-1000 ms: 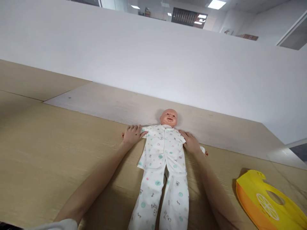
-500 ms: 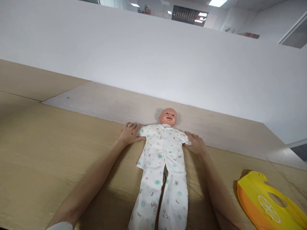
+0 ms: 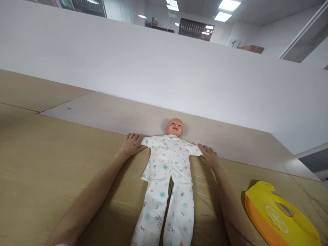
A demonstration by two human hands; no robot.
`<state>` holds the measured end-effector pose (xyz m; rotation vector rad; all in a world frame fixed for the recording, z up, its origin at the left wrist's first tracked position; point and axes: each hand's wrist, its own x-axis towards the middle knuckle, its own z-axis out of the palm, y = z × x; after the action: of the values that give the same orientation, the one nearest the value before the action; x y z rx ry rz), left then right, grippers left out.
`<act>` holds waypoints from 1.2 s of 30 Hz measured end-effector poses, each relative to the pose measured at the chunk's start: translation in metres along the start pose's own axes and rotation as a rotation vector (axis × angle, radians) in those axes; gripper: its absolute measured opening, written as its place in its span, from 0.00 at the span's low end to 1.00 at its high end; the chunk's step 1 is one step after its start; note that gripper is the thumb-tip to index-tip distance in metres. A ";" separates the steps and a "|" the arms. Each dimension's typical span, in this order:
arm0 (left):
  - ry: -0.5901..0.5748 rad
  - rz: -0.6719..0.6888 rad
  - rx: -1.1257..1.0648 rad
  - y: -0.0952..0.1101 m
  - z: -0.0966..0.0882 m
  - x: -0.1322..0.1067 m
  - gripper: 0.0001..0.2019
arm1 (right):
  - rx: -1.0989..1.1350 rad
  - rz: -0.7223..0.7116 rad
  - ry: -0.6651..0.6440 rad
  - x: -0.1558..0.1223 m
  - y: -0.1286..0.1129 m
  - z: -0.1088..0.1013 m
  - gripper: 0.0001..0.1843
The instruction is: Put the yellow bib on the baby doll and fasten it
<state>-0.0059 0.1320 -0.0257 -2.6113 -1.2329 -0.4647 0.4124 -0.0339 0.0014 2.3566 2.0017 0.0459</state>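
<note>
Doll [image 3: 167, 171]: face up on the table [image 3: 64, 153], between the two hands, arms out to both sides, feet end cut off by the lower edge of the view
Pyjama top [image 3: 161, 159]: white, small print, front closed at the chest, parted lower down, over matching trousers [image 3: 153, 213]
Left hand [image 3: 131, 144]: on the doll's outstretched arm at the sleeve end, fingers bent and side by side, thumb apart and at the cuff (any pinch cannot be confirmed)
Right hand [image 3: 208, 156]: at the opposite sleeve end, fingertips at the cuff, fingers close together; grip underneath cannot be told
Doll's hands: hidden from view
Doll's head [image 3: 174, 126]: bare, on the pale panel [image 3: 115, 114], well apart from all fingers
Bib [image 3: 282, 218]: yellow and orange, citrus-slice print, flat on the table, near the right forearm
White partition [image 3: 153, 68]: beyond the pale panel
</note>
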 end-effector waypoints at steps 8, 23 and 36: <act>0.032 -0.047 -0.024 0.002 0.005 -0.004 0.25 | -0.120 0.051 0.175 -0.001 -0.009 0.014 0.35; 0.138 -0.196 -0.022 0.028 0.003 -0.001 0.23 | -0.003 0.175 0.314 -0.016 -0.034 0.032 0.33; -0.164 0.364 -0.455 0.088 -0.063 -0.076 0.18 | 1.100 -0.172 0.090 -0.074 -0.069 0.025 0.07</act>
<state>0.0053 0.0023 -0.0011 -3.2249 -0.7197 -0.5161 0.3333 -0.0965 -0.0272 2.6274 2.6905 -1.2783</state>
